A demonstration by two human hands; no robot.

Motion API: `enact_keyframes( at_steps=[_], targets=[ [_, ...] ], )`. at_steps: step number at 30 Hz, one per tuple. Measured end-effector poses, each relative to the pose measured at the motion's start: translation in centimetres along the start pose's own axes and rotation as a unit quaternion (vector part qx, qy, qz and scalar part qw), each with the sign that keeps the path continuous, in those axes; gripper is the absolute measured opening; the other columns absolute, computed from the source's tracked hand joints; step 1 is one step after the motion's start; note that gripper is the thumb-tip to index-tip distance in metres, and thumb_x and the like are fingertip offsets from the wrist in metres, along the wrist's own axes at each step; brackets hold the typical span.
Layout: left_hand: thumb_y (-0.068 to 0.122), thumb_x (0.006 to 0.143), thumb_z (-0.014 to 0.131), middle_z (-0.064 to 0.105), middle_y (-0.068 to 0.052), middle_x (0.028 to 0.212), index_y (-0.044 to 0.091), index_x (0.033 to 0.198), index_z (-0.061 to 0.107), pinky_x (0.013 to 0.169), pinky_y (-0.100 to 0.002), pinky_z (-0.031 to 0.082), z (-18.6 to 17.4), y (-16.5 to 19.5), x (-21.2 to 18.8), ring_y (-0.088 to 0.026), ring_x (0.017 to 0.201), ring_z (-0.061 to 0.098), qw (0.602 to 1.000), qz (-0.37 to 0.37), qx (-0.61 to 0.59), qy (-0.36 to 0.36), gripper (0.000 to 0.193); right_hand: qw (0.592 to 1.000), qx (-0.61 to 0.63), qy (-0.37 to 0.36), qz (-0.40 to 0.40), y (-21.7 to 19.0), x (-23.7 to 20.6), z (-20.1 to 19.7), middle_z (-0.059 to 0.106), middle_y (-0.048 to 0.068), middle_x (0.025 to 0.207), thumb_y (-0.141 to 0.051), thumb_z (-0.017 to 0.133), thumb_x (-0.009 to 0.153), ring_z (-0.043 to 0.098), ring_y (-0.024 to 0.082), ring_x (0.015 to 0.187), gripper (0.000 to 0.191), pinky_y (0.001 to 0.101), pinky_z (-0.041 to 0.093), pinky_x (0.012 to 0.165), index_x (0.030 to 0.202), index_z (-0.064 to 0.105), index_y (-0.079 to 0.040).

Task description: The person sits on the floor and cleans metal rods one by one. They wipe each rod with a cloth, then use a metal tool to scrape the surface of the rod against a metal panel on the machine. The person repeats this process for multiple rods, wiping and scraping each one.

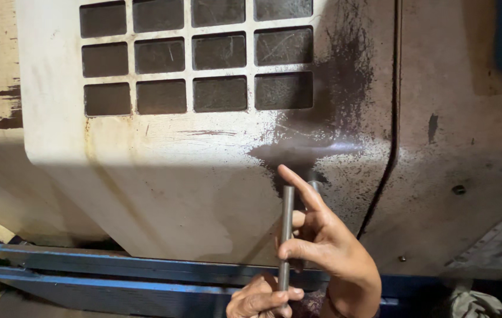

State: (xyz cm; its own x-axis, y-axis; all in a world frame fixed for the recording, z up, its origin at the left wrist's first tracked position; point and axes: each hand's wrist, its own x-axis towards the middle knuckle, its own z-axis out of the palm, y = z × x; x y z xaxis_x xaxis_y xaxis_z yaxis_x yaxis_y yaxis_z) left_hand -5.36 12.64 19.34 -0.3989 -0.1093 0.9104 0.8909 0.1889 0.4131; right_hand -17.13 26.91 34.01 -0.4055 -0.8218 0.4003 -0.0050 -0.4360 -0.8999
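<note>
Rod (pixel 286 229) in the grip was dull grey metal. Machine door (pixel 204 176) behind it was cream-white, rust-streaked, with a dark brown-black speckled stain (pixel 339 118) just above the gripping fingers. Window grille (pixel 195 56) further up showed dark grey scratched panes in a cream grid. Rail (pixel 115 271) below the grip was blue.

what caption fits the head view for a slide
Both hands, right hand above left hand, grip an upright metal rod before a worn machine door.
</note>
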Motion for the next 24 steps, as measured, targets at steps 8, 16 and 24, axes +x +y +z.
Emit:
enact_keyframes(
  at_steps=[8,16,24],
  targets=[
    [0.001,0.096,0.072,0.080,-0.022,0.103,0.005,0.129,0.068,0.077,-0.034,0.062,0.5,-0.8,-0.5,-0.020,0.075,0.071,1.000,0.017,0.022,0.003,0.034,0.998,-0.020,0.045,0.028,-0.8,-0.1,-0.1,0.068,0.006,0.078,0.001,0.081,0.081,0.062,0.009,0.063,0.096,0.0241,0.048,0.052,0.159,0.028,-0.011],
    [0.006,0.092,0.076,0.083,-0.018,0.096,0.006,0.120,0.072,0.062,-0.028,0.050,1.7,-0.7,0.9,-0.013,0.060,0.064,0.990,0.053,0.114,0.069,0.029,0.981,-0.168,-0.021,-0.092,-1.5,-0.5,-0.6,0.077,0.015,0.109,0.004,0.058,0.099,0.074,0.019,0.087,0.072,0.0336,0.063,0.079,0.164,0.029,-0.006],
    [0.015,0.091,0.083,0.081,-0.009,0.090,0.010,0.118,0.071,0.080,-0.040,0.059,3.4,2.0,5.2,-0.018,0.074,0.075,0.990,0.055,0.128,-0.010,0.030,0.911,-0.374,-0.101,-0.144,-2.3,-0.4,-1.4,0.071,0.019,0.131,0.002,0.067,0.088,0.075,0.030,0.114,0.063,0.0401,0.059,0.096,0.149,0.053,0.000]
  ],
)
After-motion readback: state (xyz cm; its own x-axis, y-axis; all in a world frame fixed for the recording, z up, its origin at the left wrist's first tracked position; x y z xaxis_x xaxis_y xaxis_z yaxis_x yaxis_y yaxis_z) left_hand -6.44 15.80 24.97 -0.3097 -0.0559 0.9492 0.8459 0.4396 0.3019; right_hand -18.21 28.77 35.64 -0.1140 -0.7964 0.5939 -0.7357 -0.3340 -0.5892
